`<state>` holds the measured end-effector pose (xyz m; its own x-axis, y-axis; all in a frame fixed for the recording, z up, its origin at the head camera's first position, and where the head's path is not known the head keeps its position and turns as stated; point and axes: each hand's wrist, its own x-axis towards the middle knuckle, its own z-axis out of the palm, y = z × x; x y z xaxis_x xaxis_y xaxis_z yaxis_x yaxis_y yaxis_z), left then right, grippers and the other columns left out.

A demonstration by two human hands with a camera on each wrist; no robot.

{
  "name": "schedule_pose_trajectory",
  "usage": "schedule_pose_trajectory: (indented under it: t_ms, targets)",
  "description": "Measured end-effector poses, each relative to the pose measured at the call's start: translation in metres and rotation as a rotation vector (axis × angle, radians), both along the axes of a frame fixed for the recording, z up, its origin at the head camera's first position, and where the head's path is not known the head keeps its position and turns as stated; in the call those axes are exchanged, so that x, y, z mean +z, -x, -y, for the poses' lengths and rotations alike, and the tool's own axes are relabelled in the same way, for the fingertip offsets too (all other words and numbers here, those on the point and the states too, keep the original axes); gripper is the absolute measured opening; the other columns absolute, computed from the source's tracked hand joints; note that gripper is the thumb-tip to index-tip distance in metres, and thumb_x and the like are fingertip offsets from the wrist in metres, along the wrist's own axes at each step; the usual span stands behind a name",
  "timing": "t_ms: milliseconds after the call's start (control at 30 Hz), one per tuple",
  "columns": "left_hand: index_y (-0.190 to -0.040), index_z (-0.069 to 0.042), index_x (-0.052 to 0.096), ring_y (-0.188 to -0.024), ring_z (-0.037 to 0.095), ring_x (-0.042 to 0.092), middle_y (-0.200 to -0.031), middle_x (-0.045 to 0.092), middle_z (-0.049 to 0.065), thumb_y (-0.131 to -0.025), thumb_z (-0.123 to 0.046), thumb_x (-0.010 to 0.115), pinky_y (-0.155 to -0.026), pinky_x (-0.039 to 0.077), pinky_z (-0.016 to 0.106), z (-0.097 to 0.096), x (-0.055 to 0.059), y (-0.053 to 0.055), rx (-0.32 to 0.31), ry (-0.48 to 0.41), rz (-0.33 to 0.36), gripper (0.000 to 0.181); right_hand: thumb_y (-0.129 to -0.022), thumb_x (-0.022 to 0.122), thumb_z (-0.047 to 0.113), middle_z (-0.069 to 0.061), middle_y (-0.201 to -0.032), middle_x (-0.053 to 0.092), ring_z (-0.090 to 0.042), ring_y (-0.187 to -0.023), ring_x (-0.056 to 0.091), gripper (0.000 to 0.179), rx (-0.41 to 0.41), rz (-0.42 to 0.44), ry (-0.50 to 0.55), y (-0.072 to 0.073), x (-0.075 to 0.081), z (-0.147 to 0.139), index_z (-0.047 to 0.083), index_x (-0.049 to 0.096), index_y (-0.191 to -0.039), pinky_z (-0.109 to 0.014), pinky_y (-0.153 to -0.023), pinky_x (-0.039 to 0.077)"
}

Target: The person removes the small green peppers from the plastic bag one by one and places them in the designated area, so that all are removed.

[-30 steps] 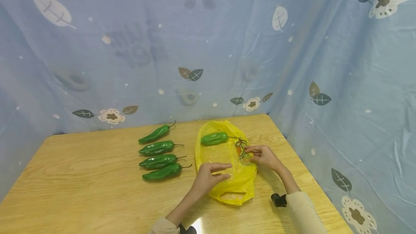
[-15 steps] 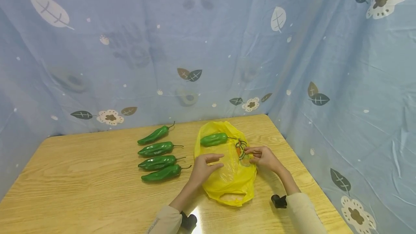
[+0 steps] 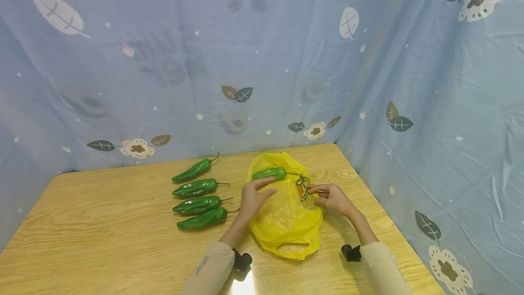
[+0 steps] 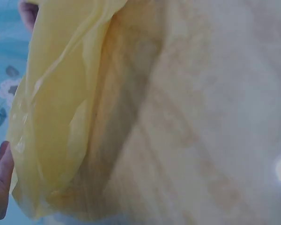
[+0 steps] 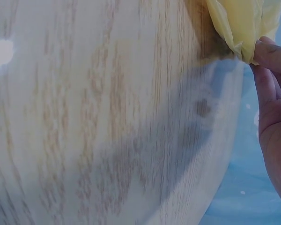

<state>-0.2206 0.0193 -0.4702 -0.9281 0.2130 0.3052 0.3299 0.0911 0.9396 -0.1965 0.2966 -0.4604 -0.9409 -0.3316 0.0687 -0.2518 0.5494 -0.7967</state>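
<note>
A yellow plastic bag (image 3: pixel 282 213) lies flat on the table, its handle loop towards me. At its far part lies one green pepper (image 3: pixel 270 174); I cannot tell whether it is in the bag or on top. My left hand (image 3: pixel 251 199) is over the bag's left side, thumb and fingers apart, fingertips close to that pepper. The left wrist view shows this hand beside the yellow bag (image 4: pixel 61 103). My right hand (image 3: pixel 333 198) pinches the bag's right edge between thumb and fingers; in the right wrist view the plastic (image 5: pixel 246 28) bunches at the fingertips.
Several green peppers (image 3: pixel 199 205) lie in a column on the wooden table (image 3: pixel 102 222), left of the bag, stems pointing right. A blue patterned curtain (image 3: pixel 180 58) hangs behind the table and along its right side.
My left hand has moved forward over the bag, up to the pepper at its far part. My right hand has stayed at the bag's right edge.
</note>
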Motion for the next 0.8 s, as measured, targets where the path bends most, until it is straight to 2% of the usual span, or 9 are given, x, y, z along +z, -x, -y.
schedule_pose_trajectory:
  t_ms: [133,233,367,467,633,800]
  targets:
    - [-0.117,0.001,0.067,-0.110,0.037,0.060,-0.119,0.065,0.015,-0.083,-0.003,0.073,-0.090,0.050,0.050,0.001,0.003,0.009,0.018,0.011,-0.011,0.035,-0.087,0.064,-0.007,-0.028,-0.133,0.052,-0.044,-0.120,0.050,0.028,-0.012,0.001,-0.007,0.000,0.001,0.000,-0.009,0.064,-0.114,-0.047,-0.095,0.047]
    - [-0.119,0.002,0.065,-0.111,0.037,0.059,-0.121,0.064,0.016,-0.083,-0.002,0.073,-0.088,0.052,0.047,0.002,0.003,0.016,-0.003,0.007,0.009,0.037,-0.087,0.064,-0.008,-0.028,-0.133,0.051,-0.044,-0.120,0.050,0.028,-0.015,0.002,-0.001,0.001,0.001,-0.001,-0.010,0.064,-0.115,-0.047,-0.095,0.047]
    - [-0.122,0.004,0.062,-0.116,0.034,0.057,-0.124,0.062,0.017,-0.083,0.000,0.072,-0.092,0.051,0.045,0.003,0.000,0.025,-0.039,0.017,0.047,0.040,-0.087,0.063,-0.008,-0.029,-0.133,0.051,-0.045,-0.120,0.050,0.027,-0.009,-0.004,-0.007,0.000,0.001,-0.001,-0.010,0.063,-0.115,-0.047,-0.094,0.047]
    - [-0.123,0.005,0.061,-0.119,0.034,0.055,-0.126,0.060,0.018,-0.082,0.002,0.072,-0.095,0.048,0.045,0.005,-0.003,0.030,-0.040,0.031,0.070,0.042,-0.087,0.063,-0.008,-0.029,-0.133,0.051,-0.045,-0.120,0.050,0.028,-0.001,-0.006,-0.008,-0.001,0.001,-0.002,-0.010,0.064,-0.115,-0.046,-0.094,0.047]
    - [-0.124,0.005,0.061,-0.121,0.033,0.053,-0.127,0.060,0.018,-0.082,0.004,0.072,-0.097,0.047,0.043,0.005,-0.007,0.036,0.001,0.098,0.075,0.044,-0.087,0.064,-0.009,-0.030,-0.133,0.050,-0.046,-0.120,0.049,0.028,0.006,0.014,0.014,-0.001,0.001,-0.004,-0.010,0.064,-0.115,-0.042,-0.092,0.050]
    - [-0.123,0.003,0.063,-0.120,0.032,0.054,-0.125,0.062,0.016,-0.081,0.005,0.072,-0.095,0.049,0.040,0.007,-0.006,0.043,0.088,0.180,0.042,0.043,-0.086,0.063,-0.010,-0.031,-0.134,0.049,-0.047,-0.120,0.049,0.029,0.010,0.030,0.044,0.000,-0.002,-0.004,-0.010,0.063,-0.116,-0.036,-0.089,0.052]
